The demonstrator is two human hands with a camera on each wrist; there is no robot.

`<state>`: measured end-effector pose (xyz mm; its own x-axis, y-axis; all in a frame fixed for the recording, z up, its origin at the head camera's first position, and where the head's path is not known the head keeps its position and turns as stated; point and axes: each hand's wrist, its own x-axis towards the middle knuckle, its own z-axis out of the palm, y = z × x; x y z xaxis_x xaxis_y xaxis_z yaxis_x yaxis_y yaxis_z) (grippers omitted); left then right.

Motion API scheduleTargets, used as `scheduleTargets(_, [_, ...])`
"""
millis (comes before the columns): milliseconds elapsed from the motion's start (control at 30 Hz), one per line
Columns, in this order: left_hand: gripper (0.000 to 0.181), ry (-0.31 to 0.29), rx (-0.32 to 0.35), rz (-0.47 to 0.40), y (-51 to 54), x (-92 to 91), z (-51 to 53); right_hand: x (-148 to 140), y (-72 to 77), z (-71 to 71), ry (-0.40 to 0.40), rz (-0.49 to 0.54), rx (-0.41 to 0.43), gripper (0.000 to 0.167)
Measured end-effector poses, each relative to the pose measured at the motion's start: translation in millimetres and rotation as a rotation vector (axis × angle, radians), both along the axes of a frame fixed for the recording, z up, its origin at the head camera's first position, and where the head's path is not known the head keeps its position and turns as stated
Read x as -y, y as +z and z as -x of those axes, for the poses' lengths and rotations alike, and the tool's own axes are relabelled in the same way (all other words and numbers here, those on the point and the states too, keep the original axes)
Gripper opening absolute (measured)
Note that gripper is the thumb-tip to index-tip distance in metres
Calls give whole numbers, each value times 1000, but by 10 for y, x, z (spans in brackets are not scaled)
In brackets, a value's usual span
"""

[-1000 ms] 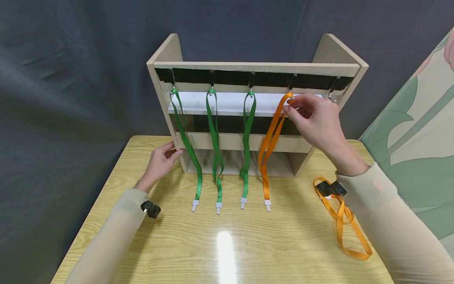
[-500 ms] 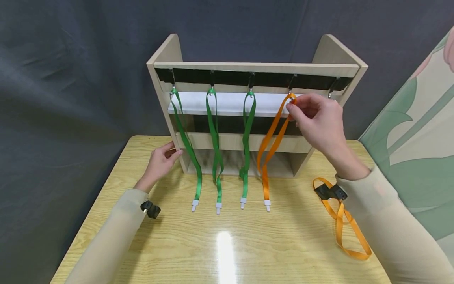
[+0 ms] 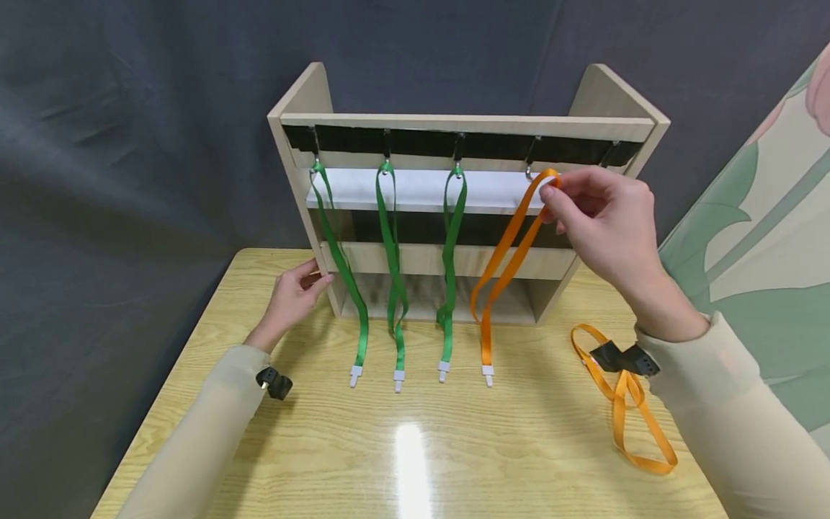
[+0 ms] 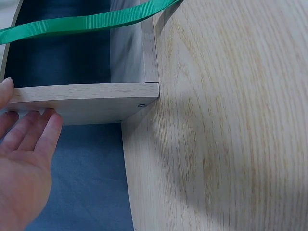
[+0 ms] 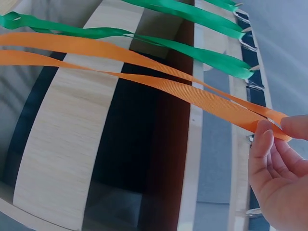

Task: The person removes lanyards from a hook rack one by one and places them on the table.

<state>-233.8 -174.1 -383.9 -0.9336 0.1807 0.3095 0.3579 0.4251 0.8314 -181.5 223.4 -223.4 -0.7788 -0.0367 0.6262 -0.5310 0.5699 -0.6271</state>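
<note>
My right hand (image 3: pixel 606 216) pinches the top loop of an orange lanyard (image 3: pixel 501 270) between thumb and fingers. The loop is off the fourth hook (image 3: pixel 529 170), a little to its right, and the strap hangs down to a white clip (image 3: pixel 488 375). In the right wrist view the orange strap (image 5: pixel 159 84) runs into the pinch. My left hand (image 3: pixel 289 297) holds the left side panel of the wooden shelf (image 3: pixel 467 122) low down. In the left wrist view, the thumb lies on one side of that panel (image 4: pixel 96 91) and straight fingers on the other.
Three green lanyards (image 3: pixel 350 274) hang from the hooks to the left. A second orange lanyard (image 3: pixel 622 404) lies loosely on the wooden table (image 3: pixel 337 447), below my right wrist. Dark cloth (image 3: pixel 454 43) stands behind the shelf, and a patterned cloth (image 3: pixel 765 238) is at the right.
The orange lanyard's loop has come off the fourth hook and moved right with my right hand. My left hand stays on the side panel.
</note>
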Motion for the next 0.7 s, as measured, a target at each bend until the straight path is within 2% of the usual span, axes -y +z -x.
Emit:
scheduleTargets(400, [35, 0, -11, -3, 4, -2, -4, -165, 197, -104, 21, 69, 36, 13])
scheduleTargets(700, [36, 0, -35, 4, -15, 0, -1, -254, 368, -166, 8, 80, -16, 14])
